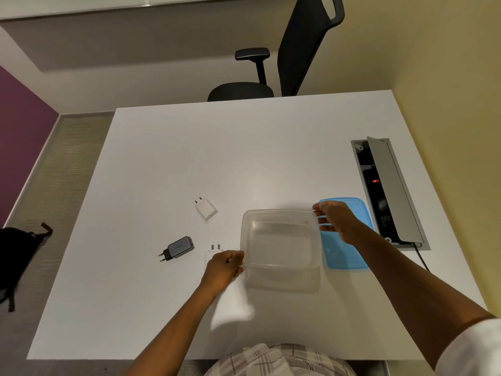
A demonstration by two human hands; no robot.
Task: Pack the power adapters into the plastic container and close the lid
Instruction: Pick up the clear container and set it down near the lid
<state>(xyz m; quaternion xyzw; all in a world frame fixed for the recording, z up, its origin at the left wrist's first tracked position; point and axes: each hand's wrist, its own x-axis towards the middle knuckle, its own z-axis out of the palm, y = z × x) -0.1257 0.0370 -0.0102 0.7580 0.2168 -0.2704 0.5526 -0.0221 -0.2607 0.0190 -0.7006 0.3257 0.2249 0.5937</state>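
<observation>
Gripping the clear rectangular plastic container [280,240] by opposite rims, left hand [223,265] near-left, right hand [336,221] far-right; it sits lid-off mid-table, long axis running away from the person. Blue plastic lid [349,253] lies just right. White adapter [206,209] prongs point far-left; grey adapter's [177,248] prongs point left.

text: none legible — grey adapter [177,248] marking: too blurred

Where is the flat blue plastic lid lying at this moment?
In the head view, the flat blue plastic lid lies on the white table, right of the clear plastic container, beside the open cable hatch, partly under the right hand.
</observation>
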